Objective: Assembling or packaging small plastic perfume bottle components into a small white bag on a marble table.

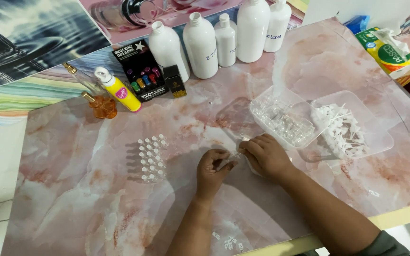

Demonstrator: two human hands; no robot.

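My left hand [212,168] and my right hand [265,155] meet over the pink marbled table [96,199], fingertips together on a small clear vial [231,157] held between them. To the left stands a cluster of several small clear vials with white caps [152,159], upright in rows. Just beyond my right hand sits a clear plastic tray of empty glass vials [285,124]. Beside it is a second clear tray with white sprayer caps [342,130].
Several white plastic bottles [200,45] line the back edge. A black box [141,70], a small black box [174,81], a yellow bottle [119,90] and amber perfume bottles [101,105] stand at back left. A tissue pack [387,50] lies at back right.
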